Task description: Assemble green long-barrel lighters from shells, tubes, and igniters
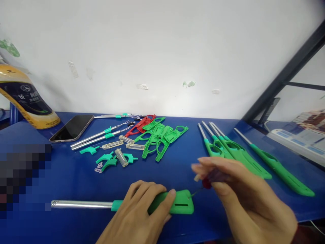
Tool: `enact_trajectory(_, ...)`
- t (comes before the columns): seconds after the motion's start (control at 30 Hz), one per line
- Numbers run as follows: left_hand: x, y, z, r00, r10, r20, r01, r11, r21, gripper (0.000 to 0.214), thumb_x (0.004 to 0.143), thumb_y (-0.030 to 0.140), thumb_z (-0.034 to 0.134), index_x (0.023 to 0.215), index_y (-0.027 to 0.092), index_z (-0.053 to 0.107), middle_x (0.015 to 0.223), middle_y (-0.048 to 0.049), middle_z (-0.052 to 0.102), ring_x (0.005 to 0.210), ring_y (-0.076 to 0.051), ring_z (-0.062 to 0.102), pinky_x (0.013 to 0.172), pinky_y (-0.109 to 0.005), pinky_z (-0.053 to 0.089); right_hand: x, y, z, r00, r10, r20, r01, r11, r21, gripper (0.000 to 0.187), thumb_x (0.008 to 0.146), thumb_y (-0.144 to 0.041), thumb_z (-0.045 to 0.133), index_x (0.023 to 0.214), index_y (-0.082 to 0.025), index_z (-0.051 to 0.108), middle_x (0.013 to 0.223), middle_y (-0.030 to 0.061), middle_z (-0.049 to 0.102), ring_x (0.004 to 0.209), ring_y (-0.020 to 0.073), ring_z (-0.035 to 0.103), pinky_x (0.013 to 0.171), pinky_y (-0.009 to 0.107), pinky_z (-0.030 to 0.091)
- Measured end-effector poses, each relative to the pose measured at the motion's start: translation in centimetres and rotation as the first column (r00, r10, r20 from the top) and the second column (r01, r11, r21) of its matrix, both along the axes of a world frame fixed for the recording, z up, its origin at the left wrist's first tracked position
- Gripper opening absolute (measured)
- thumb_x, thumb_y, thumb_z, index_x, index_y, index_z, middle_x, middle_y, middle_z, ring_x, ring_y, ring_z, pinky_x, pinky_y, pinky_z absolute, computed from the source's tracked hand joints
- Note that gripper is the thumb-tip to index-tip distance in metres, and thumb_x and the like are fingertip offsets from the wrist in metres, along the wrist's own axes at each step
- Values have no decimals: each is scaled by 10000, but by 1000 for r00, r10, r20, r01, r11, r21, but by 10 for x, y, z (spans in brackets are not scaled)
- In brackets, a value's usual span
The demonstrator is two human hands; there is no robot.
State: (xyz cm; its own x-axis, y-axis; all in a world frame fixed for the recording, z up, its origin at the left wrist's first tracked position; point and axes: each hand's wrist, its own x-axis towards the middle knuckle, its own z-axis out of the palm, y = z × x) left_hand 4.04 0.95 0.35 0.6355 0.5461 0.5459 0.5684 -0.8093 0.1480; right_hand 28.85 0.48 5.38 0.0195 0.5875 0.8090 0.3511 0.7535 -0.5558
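A green long-nosed gas lighter (185, 202) lies flat on the blue table, its silver tube pointing left. My left hand (142, 206) is closed over its handle and presses it down. In my right hand (243, 196) is a small screwdriver (207, 183) with a dark red handle, partly hidden and blurred by motion. Its thin shaft reaches to the right end of the lighter's handle, where I cannot tell whether it sits in a screw.
Behind my hands lie green half shells (162, 137), a red shell (142, 124), clear fuel tanks (121, 158), teal triggers (109, 163) and metal tubes (92, 138). Several green lighters (236, 152) lie at right. A phone (73, 128) and yellow bottle (33, 98) stand left; a wall is behind.
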Motion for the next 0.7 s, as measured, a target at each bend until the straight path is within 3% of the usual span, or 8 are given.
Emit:
enact_trajectory(0.07,-1,0,-2,1000,-6,-9,6,1000,-7,375,1302,249,408,1558,235,682,1300,-41,847,1136,-218,814,1026,-365,665,0,1,-1,998,23,-63,-23,1000,-1,573,1054,-19,813,1485,-394,860,1161,-16,919,917,183,854,719,289,735)
enact_trajectory(0.17,-1,0,-2,1000,-14,4,14,1000,-11,373,1296,234,431,1581,233,671,1308,-49,844,1162,-220,808,1043,-371,658,2,3,-1,996,-9,-86,15,998,62,522,963,-194,1023,1410,-436,904,956,-26,857,780,180,781,596,289,697)
enact_trajectory(0.27,-1,-1,1,1000,-10,18,11,1000,-24,366,1295,231,435,1565,234,682,1294,-52,845,1147,-216,814,1028,-365,663,4,0,-3,997,-66,-51,70,994,88,413,1038,-379,976,1436,-449,892,989,3,828,791,180,783,557,288,669)
enact_trajectory(0.33,0,-2,3,1000,0,22,0,1000,-25,365,1298,239,421,1541,234,693,1280,-51,846,1125,-213,821,1006,-354,671,4,-2,-3,1000,-27,11,27,999,39,400,1136,-309,846,1516,-431,851,1118,27,879,884,202,851,613,298,706)
enact_trajectory(0.4,0,-2,4,1000,5,16,-5,1000,-16,371,1299,247,410,1535,234,696,1283,-51,849,1121,-216,827,995,-352,678,6,-2,-2,999,39,31,-38,999,-18,552,1133,-114,750,1582,-431,806,1201,24,920,932,215,892,705,327,756)
enact_trajectory(0.47,1,-1,3,1000,-4,5,4,1000,-20,370,1295,237,418,1535,231,699,1288,-51,853,1129,-217,830,990,-350,678,8,0,3,995,100,13,-100,995,-5,712,1020,33,789,1561,-430,817,1126,-6,935,864,205,887,728,334,773)
enact_trajectory(0.57,3,0,0,1000,2,8,-2,1000,-10,352,1283,206,457,1544,222,691,1295,-53,858,1159,-218,833,1011,-360,668,13,2,7,992,119,46,-123,986,108,783,828,76,962,1458,-382,880,991,-25,924,775,197,832,613,287,737)
enact_trajectory(0.7,6,1,-4,1000,17,26,-18,999,46,299,1256,170,526,1497,212,698,1256,-50,864,1129,-223,841,1000,-391,665,12,-5,0,997,9,78,-15,996,85,456,1021,-151,906,1430,-351,898,1118,48,920,911,248,873,593,302,715)
